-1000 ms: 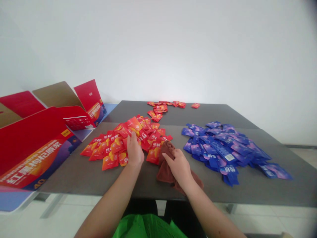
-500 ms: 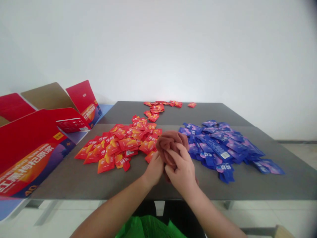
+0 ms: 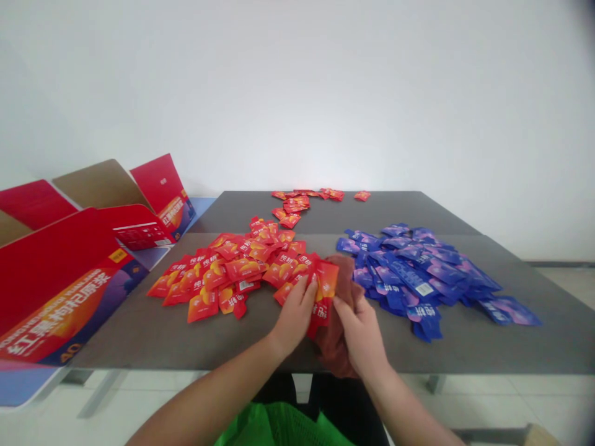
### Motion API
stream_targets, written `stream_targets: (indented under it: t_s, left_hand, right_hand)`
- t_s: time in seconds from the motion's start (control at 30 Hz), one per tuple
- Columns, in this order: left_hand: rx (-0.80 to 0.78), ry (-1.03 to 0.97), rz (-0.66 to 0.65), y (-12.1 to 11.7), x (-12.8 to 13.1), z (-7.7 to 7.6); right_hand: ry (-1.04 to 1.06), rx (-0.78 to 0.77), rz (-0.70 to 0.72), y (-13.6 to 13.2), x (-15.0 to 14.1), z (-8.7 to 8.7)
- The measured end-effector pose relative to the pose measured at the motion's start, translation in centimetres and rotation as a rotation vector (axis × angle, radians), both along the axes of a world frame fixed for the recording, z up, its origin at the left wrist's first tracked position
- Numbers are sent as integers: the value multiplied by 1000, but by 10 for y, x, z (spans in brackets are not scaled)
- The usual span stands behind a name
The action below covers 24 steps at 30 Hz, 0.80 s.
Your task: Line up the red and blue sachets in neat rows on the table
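White wall filled the view behind a gray table, with pale floor tiles below its far side. Flattened red cartons stood open at the left, cut off by the frame's edge. A green mesh bag showed at the bottom edge, mostly out of view, so what it held could not be seen. On the table lay a wide heap of red sachets, with a smaller scatter of them toward the far edge, and a heap of blue sachets to the right; most of their small print was hard to read. A brown cloth lay bunched between the heaps, partly hidden by the hands. The left hand was closed around the edge of one red sachet, which stood upright just above the cloth. The right hand, fingers loosely curled, lay against the cloth, though whether it gripped the cloth could not be told.
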<state>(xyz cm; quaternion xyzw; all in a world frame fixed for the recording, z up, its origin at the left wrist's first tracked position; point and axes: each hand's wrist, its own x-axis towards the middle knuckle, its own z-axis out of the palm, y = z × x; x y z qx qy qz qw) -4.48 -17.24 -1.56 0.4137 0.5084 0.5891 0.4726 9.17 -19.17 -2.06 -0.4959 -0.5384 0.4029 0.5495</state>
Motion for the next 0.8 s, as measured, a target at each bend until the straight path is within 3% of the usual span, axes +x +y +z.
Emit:
stream_targets:
  t_s: [0.1,0.17,0.27,0.37,0.47,0.6,0.7,0.8]
  left_hand:
    - [81,259,166,21,-19,5]
    - [113,509,291,40,-44,10]
    - [123,945,349,55,-77,11]
    - [154,1194,308,50,-83,7]
    - [209,1176,191,38,-68,4]
    - [238,958,124,32,-52,8]
    - [225,866,80,43,-53,14]
    - [190,831,38,73,-63,19]
  right_hand:
    - [-104,-69,159,-11,-10,-4]
    - [-89,-147,164,-15,-8,-9]
    - [-26,-167,66,-12,2,-15]
    - [-23,-134,35,-4,10,-15]
    - [-36,-133,25,2,13,-15]
    - [-81,-99,-56,2,16,-15]
    - [-159,-21,-151,-3,24,-19]
    - [-238,66,-221,-10,34,-32]
